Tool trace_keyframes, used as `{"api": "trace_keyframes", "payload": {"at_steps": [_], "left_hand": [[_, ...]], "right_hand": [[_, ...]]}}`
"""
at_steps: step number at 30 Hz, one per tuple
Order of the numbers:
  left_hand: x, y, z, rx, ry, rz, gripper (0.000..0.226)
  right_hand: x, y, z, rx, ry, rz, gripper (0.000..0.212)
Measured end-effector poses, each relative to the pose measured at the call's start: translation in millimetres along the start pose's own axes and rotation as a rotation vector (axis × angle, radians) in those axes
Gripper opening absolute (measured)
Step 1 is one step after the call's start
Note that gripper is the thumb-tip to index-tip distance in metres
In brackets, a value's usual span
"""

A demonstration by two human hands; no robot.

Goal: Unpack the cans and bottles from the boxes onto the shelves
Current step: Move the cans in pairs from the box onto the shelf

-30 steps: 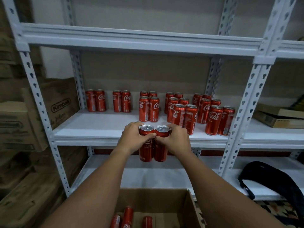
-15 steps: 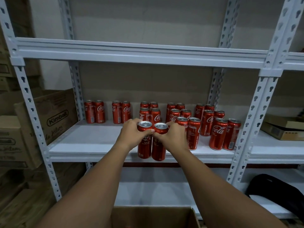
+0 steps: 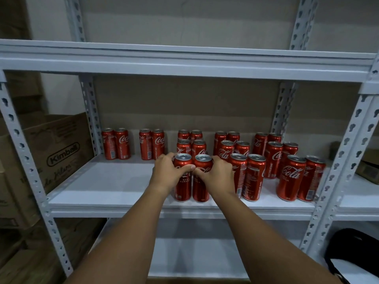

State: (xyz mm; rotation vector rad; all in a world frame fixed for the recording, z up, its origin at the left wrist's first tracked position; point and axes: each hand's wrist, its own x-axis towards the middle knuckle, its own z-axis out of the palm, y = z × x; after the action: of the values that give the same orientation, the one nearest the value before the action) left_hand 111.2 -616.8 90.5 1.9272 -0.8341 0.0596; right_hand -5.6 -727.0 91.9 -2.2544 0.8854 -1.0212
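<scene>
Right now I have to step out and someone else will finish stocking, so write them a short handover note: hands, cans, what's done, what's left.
Left hand grips the left can; right hand grips the right can. Both cans stand upright, side by side, near the front edge of the middle shelf, not yet let go.
Done: pairs of red cans in rows across the back and right of that shelf.
Left: release this pair and fetch more; the box is out of view, so the remaining count is unknown. The left front of the shelf has room.

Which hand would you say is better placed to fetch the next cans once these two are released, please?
Left, marginally: the left hand has open shelf beside it, while the right hand sits against neighbouring cans.
</scene>
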Motion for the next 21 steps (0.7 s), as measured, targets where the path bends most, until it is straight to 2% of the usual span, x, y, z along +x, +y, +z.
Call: {"api": "trace_keyframes", "payload": {"at_steps": [10,17,21], "left_hand": [[18.8,4.8,6.2,-0.036,-0.01,-0.062,0.059],[14.1,13.6,7.4,0.046,0.022,-0.097,0.068],[4.9,13.0,11.6,0.122,0.067,-0.096,0.078]], "right_hand": [[20.6,-2.5,12.8,-0.05,-0.013,0.064,0.066],[18.5,-6.2,10.9,-0.099,-0.013,0.065,0.068],[11.9,-7.0,10.4,-0.125,-0.05,0.06,0.078]]}}
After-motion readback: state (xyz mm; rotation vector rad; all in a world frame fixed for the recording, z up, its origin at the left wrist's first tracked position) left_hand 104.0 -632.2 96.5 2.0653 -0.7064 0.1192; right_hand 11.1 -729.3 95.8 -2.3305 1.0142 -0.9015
